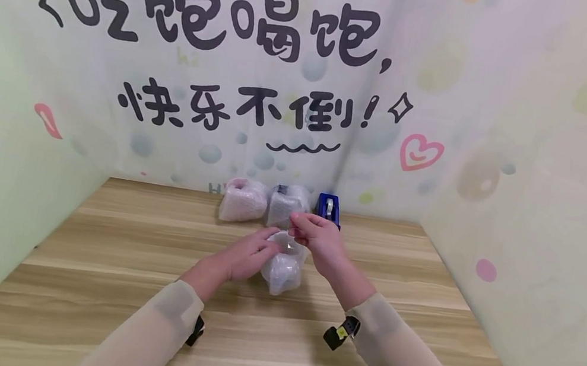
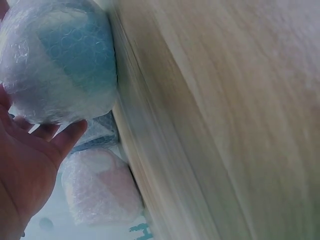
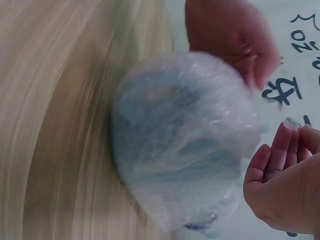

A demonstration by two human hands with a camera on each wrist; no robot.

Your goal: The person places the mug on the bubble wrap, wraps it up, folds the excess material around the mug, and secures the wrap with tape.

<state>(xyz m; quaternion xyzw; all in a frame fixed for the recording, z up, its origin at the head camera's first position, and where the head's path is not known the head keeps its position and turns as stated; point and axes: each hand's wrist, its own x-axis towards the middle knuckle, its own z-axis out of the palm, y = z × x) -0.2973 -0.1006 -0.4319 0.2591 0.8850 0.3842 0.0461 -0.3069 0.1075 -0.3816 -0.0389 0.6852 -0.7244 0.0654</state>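
Note:
A bubble-wrapped bundle [image 1: 284, 274] rests on the wooden table in front of me, with a bluish patch showing through its clear wrap in the left wrist view. My left hand [image 1: 250, 256] holds it from the left side, fingertips against the wrap. Just above the bundle's right side, my right hand [image 1: 317, 239] pinches a small clear strip, which looks like tape [image 3: 301, 121], between thumb and fingertips. In the right wrist view the remaining fingers of that hand are curled in.
Behind the bundle stand a pinkish wrapped bundle [image 1: 244, 203] and a greyish wrapped bundle [image 1: 281, 210], side by side near the back wall. To their right sits a blue tape dispenser [image 1: 328, 201]. Walls with printed lettering close off the table [image 1: 132, 237] at the back and sides.

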